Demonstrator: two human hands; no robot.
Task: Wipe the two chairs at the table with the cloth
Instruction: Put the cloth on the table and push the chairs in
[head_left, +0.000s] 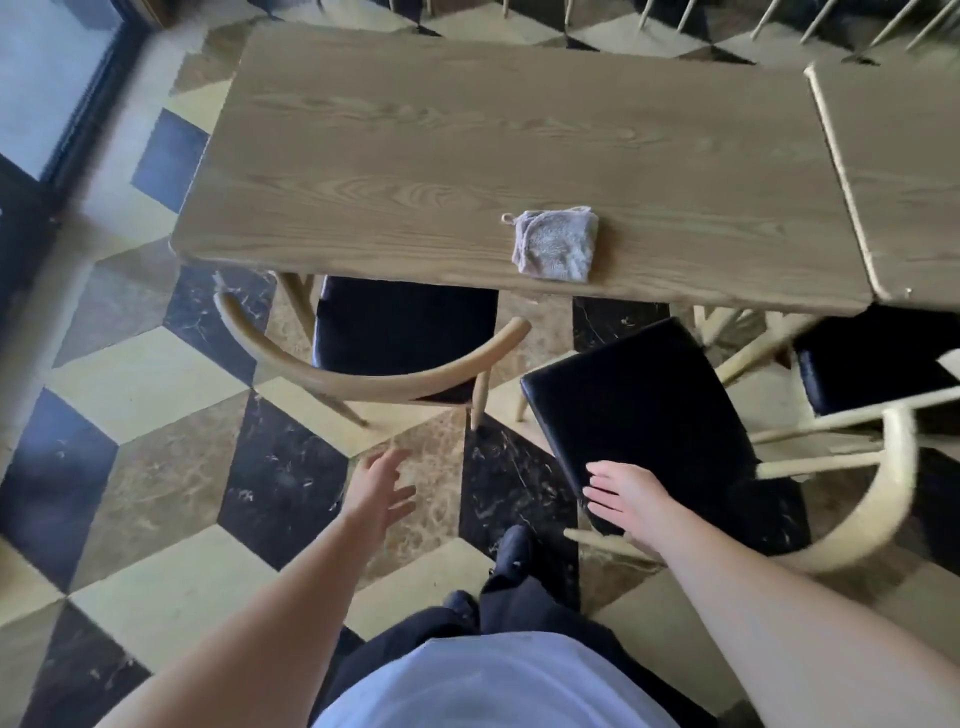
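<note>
- Hands: the left hand (382, 486) hangs over the floor (156, 467) with fingers spread and holds nothing. The right hand (626, 501) lies flat, fingers extended, on the near edge of the right chair's black seat; it also holds nothing.
- Step in hand, as judged: position the chairs and fetch the cloth. No wiping can start until a hand has the cloth.
- Left chair (405, 332): tucked partly under the tabletop (415, 145), curved backrest toward the person. Pull it clear first, so the whole seat can be reached.
- Cloth (555, 244): folded, grey, on the tabletop near the front edge, above the gap between the two chairs. It lies well apart from both hands, beyond them, and closer in line to the right hand than to the left.
- Right chair (660, 421): pulled out and turned at an angle, seat fully exposed. Steady it with one hand and wipe with the other.
- Procedure advice: lift the cloth whole, keep it folded for a firm pad, and wipe seat and backrest in overlapping strokes.
- A further table (904, 171) and chair at the far right appear to be outside the task.
</note>
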